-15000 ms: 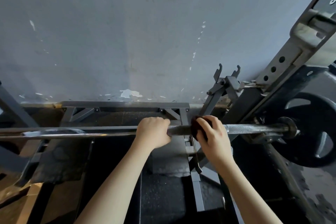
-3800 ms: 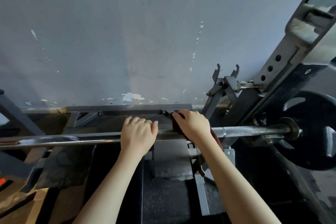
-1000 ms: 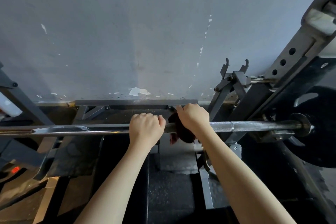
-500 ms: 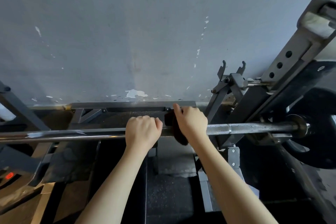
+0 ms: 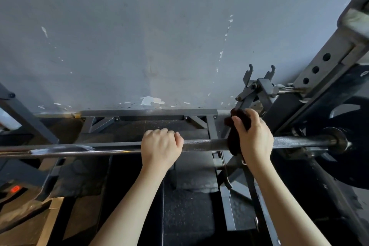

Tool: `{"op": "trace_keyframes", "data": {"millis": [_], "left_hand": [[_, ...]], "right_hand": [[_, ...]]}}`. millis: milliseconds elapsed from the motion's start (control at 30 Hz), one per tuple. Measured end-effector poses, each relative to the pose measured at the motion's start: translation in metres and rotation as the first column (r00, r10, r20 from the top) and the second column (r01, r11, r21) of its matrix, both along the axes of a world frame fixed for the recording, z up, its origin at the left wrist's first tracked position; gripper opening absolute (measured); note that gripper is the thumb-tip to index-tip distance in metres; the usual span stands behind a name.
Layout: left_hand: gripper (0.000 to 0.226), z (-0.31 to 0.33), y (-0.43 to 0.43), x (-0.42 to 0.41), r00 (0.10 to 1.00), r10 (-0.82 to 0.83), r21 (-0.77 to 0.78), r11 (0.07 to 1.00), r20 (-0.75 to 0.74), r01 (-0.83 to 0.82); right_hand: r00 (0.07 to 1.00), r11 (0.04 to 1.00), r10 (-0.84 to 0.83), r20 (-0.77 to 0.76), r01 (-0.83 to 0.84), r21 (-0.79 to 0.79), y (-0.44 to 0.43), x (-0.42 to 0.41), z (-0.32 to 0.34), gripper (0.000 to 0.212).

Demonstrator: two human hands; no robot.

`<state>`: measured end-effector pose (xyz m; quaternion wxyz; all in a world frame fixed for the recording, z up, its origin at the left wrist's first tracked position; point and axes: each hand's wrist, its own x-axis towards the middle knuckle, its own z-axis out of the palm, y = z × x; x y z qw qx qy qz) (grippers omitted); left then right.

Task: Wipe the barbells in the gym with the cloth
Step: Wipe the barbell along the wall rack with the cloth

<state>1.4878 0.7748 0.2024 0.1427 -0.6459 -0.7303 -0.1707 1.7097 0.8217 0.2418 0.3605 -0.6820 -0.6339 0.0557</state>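
One barbell (image 5: 201,144), steel, knurled mid-shaft, lying horizontal on the rack with one black plate (image 5: 347,146) at right. One dark cloth (image 5: 235,130). Left hand (image 5: 159,151) fisted around bar; right hand (image 5: 253,138) clamps cloth over bar.

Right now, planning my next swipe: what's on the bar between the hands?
Head view: only bare barbell between left hand and the cloth the right hand grips.
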Motion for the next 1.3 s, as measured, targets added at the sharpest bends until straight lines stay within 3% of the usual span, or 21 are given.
{"op": "trace_keyframes", "data": {"millis": [133, 200, 267, 333, 467, 600, 667, 733, 800, 900, 1000, 1067, 1133, 1200, 1233, 1300], "left_hand": [[0.053, 0.000, -0.004, 0.002, 1.000, -0.014, -0.010, 1.000, -0.002, 0.014], [0.053, 0.001, -0.004, 0.002, 1.000, -0.006, -0.004, 1.000, -0.004, 0.006], [0.053, 0.001, -0.003, 0.002, 1.000, -0.003, -0.016, 1.000, 0.004, 0.003], [0.055, 0.002, -0.005, 0.002, 1.000, 0.003, -0.032, 0.999, -0.001, -0.003], [0.053, 0.002, -0.005, 0.002, 1.000, 0.002, -0.024, 1.000, -0.008, -0.002], [0.054, 0.002, -0.004, 0.002, 1.000, -0.005, -0.018, 1.000, 0.000, 0.005], [0.054, 0.002, -0.005, 0.002, 1.000, -0.003, -0.011, 1.000, -0.001, 0.003], [0.053, 0.002, -0.005, 0.002, 1.000, 0.000, -0.011, 1.000, -0.002, 0.000], [0.052, 0.002, -0.004, 0.003, 1.000, 0.008, -0.011, 1.000, -0.004, -0.008], [0.052, 0.001, -0.003, 0.002, 1.000, 0.007, -0.017, 1.000, 0.004, -0.007], [0.052, 0.002, -0.005, 0.002, 1.000, 0.005, -0.031, 1.000, 0.006, -0.005], [0.053, 0.002, -0.006, 0.003, 1.000, 0.001, -0.038, 0.999, 0.003, -0.001], [0.054, 0.002, -0.006, 0.003, 1.000, 0.002, -0.033, 0.999, -0.005, -0.002], [0.055, 0.001, -0.006, 0.002, 1.000, 0.002, -0.039, 0.999, -0.002, -0.002], [0.056, 0.001, -0.006, 0.002, 1.000, 0.003, -0.045, 0.999, 0.003, -0.003], [0.056, 0.000, -0.006, 0.002, 1.000, 0.006, -0.052, 0.999, 0.009, -0.006]], "right_hand": [[0.979, 0.964, 0.184, -0.088, -0.162, 0.213, -0.022, -0.022, 0.005, 0.038], [0.926, 0.913, 0.376, -0.016, -0.368, 0.176, -0.033, -0.031, -0.009, 0.033], [0.878, 0.874, 0.460, 0.130, -0.474, 0.109, -0.039, -0.030, -0.023, 0.028], [0.892, 0.900, 0.397, 0.215, -0.424, 0.099, -0.030, -0.021, -0.023, 0.024], [0.957, 0.968, 0.247, 0.150, -0.249, -0.008, -0.024, -0.030, -0.020, 0.042], [0.878, 0.923, 0.339, 0.339, -0.380, 0.059, -0.032, -0.052, -0.032, 0.037], [0.816, 0.866, 0.413, 0.406, -0.490, 0.104, -0.026, -0.033, -0.036, 0.033], [0.800, 0.852, 0.385, 0.459, -0.500, 0.156, -0.016, -0.007, -0.042, 0.032], [0.881, 0.899, 0.265, 0.392, -0.373, 0.229, -0.008, 0.005, -0.042, 0.031], [0.975, 0.942, 0.138, 0.172, -0.183, 0.282, -0.018, -0.027, -0.041, 0.021], [0.939, 0.898, 0.291, 0.184, -0.334, 0.287, -0.040, -0.056, -0.045, 0.017], [0.921, 0.897, 0.351, 0.167, -0.382, 0.222, -0.035, -0.049, -0.033, 0.022], [0.971, 0.961, 0.239, -0.022, -0.233, 0.151, -0.027, -0.039, -0.009, 0.019], [0.964, 0.997, 0.066, -0.258, -0.051, 0.062, -0.023, -0.029, 0.022, 0.018], [0.940, 0.999, 0.018, -0.340, -0.026, -0.018, -0.023, -0.024, 0.039, 0.018], [0.938, 0.965, 0.000, -0.346, -0.091, -0.246, -0.026, -0.013, 0.066, 0.024]]}}
